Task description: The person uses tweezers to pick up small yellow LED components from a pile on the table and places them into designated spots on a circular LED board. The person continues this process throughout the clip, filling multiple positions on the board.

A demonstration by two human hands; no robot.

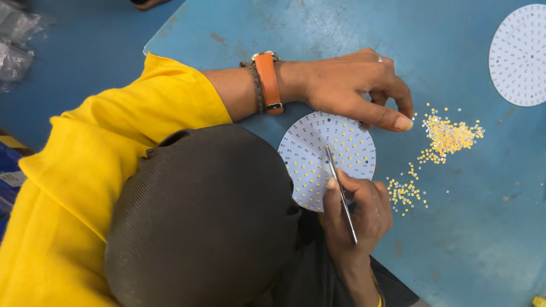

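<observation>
Close up, tweezers on a round board

Nearest, the right hand pinches one pair of tweezers, tips on the white round board; a dark head covering hides the board's lower-left edge; beyond, the left hand, fingers curled, thumb pressed beside the rim; two loose heaps of yellow chips lie right; a second disc is cut off far right.

bare blue desk lies open right of and below the yellow chip piles. the left hand blocks the round board from above; a second board fills the far right corner.
</observation>
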